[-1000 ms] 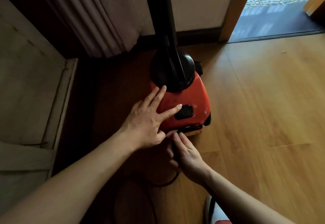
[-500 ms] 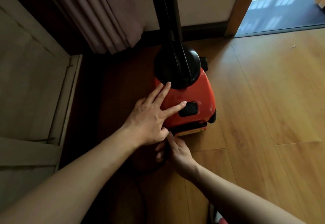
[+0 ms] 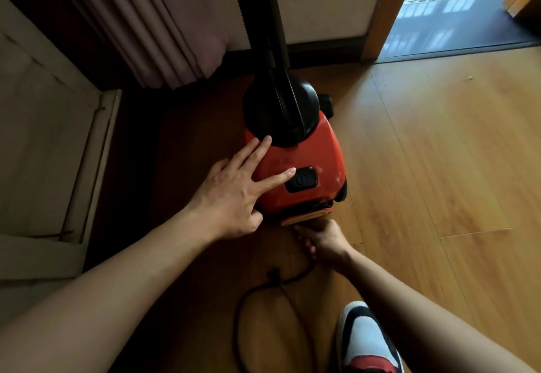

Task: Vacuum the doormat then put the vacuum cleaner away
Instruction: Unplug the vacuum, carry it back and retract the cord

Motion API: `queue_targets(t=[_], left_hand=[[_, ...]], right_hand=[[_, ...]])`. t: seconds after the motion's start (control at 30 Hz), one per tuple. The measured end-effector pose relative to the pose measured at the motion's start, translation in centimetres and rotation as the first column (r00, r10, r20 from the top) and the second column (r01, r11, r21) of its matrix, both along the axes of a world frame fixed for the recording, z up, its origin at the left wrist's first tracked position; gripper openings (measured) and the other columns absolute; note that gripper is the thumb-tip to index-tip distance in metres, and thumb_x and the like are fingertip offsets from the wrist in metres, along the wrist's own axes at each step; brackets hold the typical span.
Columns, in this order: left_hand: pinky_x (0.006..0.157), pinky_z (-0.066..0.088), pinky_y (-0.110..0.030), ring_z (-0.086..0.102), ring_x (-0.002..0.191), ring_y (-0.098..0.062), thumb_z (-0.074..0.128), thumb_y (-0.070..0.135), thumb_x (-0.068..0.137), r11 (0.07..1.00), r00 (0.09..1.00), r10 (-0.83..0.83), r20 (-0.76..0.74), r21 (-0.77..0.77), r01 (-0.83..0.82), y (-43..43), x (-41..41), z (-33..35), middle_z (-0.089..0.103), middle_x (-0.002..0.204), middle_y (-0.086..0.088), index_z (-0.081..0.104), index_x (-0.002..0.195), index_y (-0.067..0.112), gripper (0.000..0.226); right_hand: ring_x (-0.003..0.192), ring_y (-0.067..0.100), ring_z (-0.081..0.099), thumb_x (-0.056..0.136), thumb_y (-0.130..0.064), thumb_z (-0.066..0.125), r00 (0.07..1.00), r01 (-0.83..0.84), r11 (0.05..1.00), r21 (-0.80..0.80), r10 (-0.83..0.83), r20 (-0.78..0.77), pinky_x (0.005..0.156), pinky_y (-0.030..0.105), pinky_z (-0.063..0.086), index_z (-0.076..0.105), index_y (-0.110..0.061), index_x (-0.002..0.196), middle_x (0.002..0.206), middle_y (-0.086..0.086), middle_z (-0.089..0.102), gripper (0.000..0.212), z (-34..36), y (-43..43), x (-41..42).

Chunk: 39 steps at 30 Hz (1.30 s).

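Observation:
A red vacuum cleaner (image 3: 316, 161) with a black dome and a black hose rising from it stands on the wooden floor near the wall. My left hand (image 3: 234, 194) rests flat on its red top with fingers spread, the index finger beside the black power button (image 3: 301, 179). My right hand (image 3: 320, 239) is at the vacuum's near end, fingers curled round the black power cord (image 3: 263, 287), which loops over the floor toward me. No doormat is in view.
A pleated curtain (image 3: 152, 24) hangs at the back left. A pale cabinet (image 3: 38, 144) fills the left side. A doorway (image 3: 456, 21) opens at the back right. My shoe (image 3: 363, 340) is on the floor at the bottom.
My right hand has moved in close under the vacuum's near end with the cord. The cord's loop on the floor now shows more. My left hand stays on the red top.

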<state>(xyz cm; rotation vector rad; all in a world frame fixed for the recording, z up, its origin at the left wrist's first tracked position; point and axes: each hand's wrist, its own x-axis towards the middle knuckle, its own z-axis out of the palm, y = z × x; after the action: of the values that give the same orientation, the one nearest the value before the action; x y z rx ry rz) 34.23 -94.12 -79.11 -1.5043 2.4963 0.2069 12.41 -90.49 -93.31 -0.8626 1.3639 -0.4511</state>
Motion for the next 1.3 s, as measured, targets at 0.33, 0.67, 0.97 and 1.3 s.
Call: queue_targets(t=[0.33,0.67,0.97,1.3], left_hand=[[0.123,0.013,-0.051,-0.026,0.150,-0.023,0.057,0.048,0.084,0.999,1.000,-0.012,0.014,-0.044,0.013,0.2,0.0,-0.5,-0.037,0.159,-0.002,-0.018,0.145,0.058,0.098],[0.122,-0.001,-0.043,-0.028,0.150,-0.024,0.060,0.055,0.085,0.997,0.999,-0.015,-0.040,-0.075,0.012,0.5,-0.4,-1.2,-0.032,0.161,-0.004,-0.013,0.148,0.054,0.096],[0.123,0.000,-0.046,-0.032,0.148,-0.023,0.057,0.054,0.087,0.998,1.000,-0.011,-0.028,-0.066,0.009,0.4,-0.2,-1.4,-0.037,0.159,-0.003,-0.020,0.144,0.056,0.096],[0.125,0.011,-0.049,-0.028,0.150,-0.021,0.059,0.050,0.085,0.999,0.999,0.001,-0.053,-0.052,-0.004,0.5,-0.4,-1.2,-0.034,0.161,-0.002,-0.011,0.148,0.058,0.095]], right_hand=[[0.054,0.009,0.045,0.091,-0.038,0.073,0.986,-0.097,0.995,0.013,0.098,-0.135,0.051,0.024,0.041,0.058,-0.014,0.075,0.064,-0.002,0.051,0.032,2.4,-3.3,-8.2],[0.047,0.009,0.022,0.096,-0.035,0.058,0.974,0.170,0.967,0.191,-0.195,0.117,0.051,0.027,0.024,0.053,-0.018,0.070,0.055,-0.007,0.026,0.032,7.6,-4.7,-9.5],[0.039,0.005,0.028,0.108,-0.031,0.041,0.795,0.269,0.934,0.233,-0.352,0.493,0.037,0.017,0.028,0.061,-0.017,0.094,0.055,-0.007,0.032,0.027,13.7,-1.9,-4.4],[0.049,0.009,0.032,0.109,-0.032,0.035,0.652,0.377,0.900,0.221,-0.427,0.626,0.046,0.023,0.036,0.057,-0.015,0.123,0.063,0.001,0.036,0.032,9.3,4.5,5.1]])
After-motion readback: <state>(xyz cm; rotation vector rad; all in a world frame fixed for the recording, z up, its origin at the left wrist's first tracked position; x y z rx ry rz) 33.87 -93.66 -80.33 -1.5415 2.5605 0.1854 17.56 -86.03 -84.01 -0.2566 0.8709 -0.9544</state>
